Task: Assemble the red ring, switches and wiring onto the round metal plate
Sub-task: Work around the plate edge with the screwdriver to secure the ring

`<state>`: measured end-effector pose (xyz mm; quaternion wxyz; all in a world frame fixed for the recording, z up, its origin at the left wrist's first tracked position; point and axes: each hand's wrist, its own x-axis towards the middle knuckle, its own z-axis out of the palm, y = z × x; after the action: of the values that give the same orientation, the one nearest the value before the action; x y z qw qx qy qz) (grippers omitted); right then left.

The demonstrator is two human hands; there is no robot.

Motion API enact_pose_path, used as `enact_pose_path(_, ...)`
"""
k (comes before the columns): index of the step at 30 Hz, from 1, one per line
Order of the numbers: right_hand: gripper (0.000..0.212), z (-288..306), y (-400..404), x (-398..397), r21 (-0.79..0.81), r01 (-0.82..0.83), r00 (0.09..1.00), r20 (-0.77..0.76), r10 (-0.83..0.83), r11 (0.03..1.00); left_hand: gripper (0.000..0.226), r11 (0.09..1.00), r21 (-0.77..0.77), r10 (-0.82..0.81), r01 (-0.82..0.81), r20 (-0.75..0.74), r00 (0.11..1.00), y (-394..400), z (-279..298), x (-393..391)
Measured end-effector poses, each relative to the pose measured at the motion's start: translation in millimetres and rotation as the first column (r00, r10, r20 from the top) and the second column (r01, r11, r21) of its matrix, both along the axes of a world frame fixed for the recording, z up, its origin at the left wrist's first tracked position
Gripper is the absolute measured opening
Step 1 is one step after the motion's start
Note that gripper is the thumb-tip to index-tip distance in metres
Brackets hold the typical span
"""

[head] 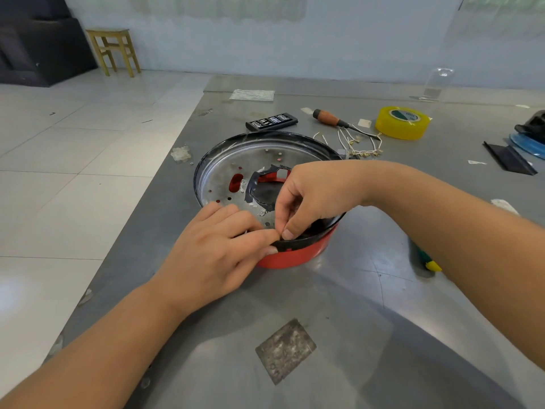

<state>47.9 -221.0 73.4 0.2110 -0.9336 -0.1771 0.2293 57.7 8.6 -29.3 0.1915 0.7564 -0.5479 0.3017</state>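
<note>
We look from a single head-worn wide-angle camera, facing forward and down over the worktop (368,290). Both forearms enter from the bottom edge, close to the lens; floor and the far wall fill the upper frame.

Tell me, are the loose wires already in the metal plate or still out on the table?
Out. The wires lie on the table behind the metal plate, beside the screwdriver.

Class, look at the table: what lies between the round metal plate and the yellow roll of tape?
In the head view, a bundle of loose white wires lies between the round metal plate and the yellow tape roll, with the screwdriver's shaft crossing just above them.
</note>
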Motion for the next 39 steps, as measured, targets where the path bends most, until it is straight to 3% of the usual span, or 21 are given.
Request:
enact_pose_path(19,0.008,7.2,9.3,-5.9,-0.110,0.134,0.986,-0.086,-0.143,0.985,0.031,1.000,-0.030,-0.002,-0.004,-0.178,0.984,-7.9,0.5,-9.6)
enact_pose_path(39,0.004,-3.5,-0.1,-4.1,-0.068,0.089,0.991,-0.094,-0.095,0.994,0.020,1.000,0.022,-0.004,0.008,-0.144,0.990,-6.7,-4.6,-3.9)
